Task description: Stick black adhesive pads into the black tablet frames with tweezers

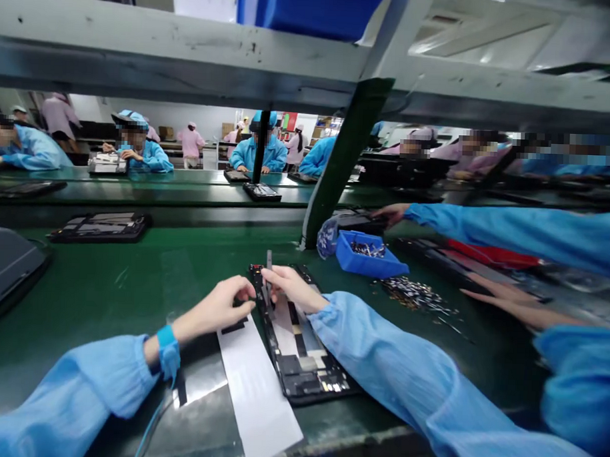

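Left hand [216,311]: half curled, beside the edge of the black tablet frame [301,352]; whether it holds anything, cannot tell. Right hand [291,288]: fingers closed on a slim metal tool [268,277], over the frame. Frame: flat on a green conveyor belt [132,296], beside a white paper strip [254,387]. Nearby: blue bin [368,263] of screws [368,249].

A bright blue fabric wrist strap [167,349] sits on the bare left wrist, just ahead of the gathered cuff of a loose, light blue smock sleeve [74,390]. A thin blue cable [150,436] runs down from the strap and out past the bottom edge of the view. Across from the strap, the matching right sleeve [410,372] shows the same creased, slightly glossy cloth and gathered cuff, leaving the left hand [215,312] and right hand [293,288] bare.
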Demonstrator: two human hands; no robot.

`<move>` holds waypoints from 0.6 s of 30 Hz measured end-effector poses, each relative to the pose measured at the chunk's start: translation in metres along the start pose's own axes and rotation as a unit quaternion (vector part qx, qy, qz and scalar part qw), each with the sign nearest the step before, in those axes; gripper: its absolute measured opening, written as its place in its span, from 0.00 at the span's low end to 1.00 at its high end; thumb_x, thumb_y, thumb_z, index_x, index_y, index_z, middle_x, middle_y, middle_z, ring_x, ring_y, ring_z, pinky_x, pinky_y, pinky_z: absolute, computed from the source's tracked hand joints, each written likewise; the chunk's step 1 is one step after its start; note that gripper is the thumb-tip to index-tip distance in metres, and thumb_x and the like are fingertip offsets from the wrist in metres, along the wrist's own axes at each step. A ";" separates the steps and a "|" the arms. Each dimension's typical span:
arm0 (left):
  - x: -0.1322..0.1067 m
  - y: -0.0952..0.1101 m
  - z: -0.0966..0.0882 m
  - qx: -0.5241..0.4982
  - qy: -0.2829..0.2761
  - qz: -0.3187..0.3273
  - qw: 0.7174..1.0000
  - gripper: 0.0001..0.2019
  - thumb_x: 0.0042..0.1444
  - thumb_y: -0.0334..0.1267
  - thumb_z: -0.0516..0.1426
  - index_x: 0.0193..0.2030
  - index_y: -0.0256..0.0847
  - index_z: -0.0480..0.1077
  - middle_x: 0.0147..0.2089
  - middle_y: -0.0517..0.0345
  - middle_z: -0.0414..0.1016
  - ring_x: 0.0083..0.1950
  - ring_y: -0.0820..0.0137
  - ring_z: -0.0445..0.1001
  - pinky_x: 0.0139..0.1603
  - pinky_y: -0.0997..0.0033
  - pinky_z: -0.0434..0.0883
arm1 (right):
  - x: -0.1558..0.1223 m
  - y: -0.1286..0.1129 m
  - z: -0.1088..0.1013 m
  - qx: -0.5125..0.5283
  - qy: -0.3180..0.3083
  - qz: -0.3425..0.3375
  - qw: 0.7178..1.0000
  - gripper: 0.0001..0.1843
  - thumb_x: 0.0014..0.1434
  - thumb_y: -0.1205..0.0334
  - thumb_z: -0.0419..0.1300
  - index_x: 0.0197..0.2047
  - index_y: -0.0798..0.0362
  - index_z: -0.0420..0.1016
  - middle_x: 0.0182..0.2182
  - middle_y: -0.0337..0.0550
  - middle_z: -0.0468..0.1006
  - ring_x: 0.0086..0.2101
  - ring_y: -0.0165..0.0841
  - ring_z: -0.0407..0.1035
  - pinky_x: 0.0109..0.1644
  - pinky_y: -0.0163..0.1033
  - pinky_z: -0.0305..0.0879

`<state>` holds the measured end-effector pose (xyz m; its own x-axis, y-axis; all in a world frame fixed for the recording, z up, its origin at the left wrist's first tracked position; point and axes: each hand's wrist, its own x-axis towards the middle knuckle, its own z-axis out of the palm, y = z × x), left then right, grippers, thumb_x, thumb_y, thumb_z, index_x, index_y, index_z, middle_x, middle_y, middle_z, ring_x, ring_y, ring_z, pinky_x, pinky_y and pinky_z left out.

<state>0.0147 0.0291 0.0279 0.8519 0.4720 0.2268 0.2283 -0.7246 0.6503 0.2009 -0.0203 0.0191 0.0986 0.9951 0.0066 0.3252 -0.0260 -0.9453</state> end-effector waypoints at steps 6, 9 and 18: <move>-0.012 -0.010 0.034 0.001 0.040 0.064 0.997 0.14 0.47 0.27 0.50 0.42 0.39 0.59 0.38 0.57 0.63 0.38 0.70 0.63 0.41 0.69 0.66 | 0.000 0.009 0.018 -0.007 0.036 -0.013 0.999 0.14 0.61 0.60 0.51 0.24 0.54 0.60 0.11 0.30 0.63 0.10 0.22 0.57 0.13 0.26 0.51; -0.013 -0.013 0.033 0.014 0.043 0.076 0.996 0.14 0.47 0.26 0.50 0.42 0.39 0.59 0.38 0.56 0.62 0.39 0.69 0.63 0.42 0.68 0.66 | 0.000 0.008 0.018 -0.014 0.054 -0.021 0.998 0.14 0.62 0.61 0.50 0.24 0.54 0.59 0.10 0.29 0.63 0.09 0.21 0.56 0.12 0.26 0.50; -0.016 -0.011 0.034 0.046 0.028 0.085 0.995 0.18 0.49 0.24 0.49 0.47 0.40 0.59 0.43 0.53 0.62 0.44 0.68 0.65 0.45 0.67 0.68 | 0.000 0.006 0.017 -0.040 0.066 -0.028 0.997 0.14 0.62 0.61 0.49 0.24 0.53 0.58 0.09 0.30 0.64 0.08 0.22 0.56 0.12 0.26 0.50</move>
<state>0.0148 0.0120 -0.0077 0.8548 0.3644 0.3695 0.1276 -0.8377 0.5310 0.1870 -0.0189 0.0075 0.2000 0.9740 0.1060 0.4079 0.0156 -0.9129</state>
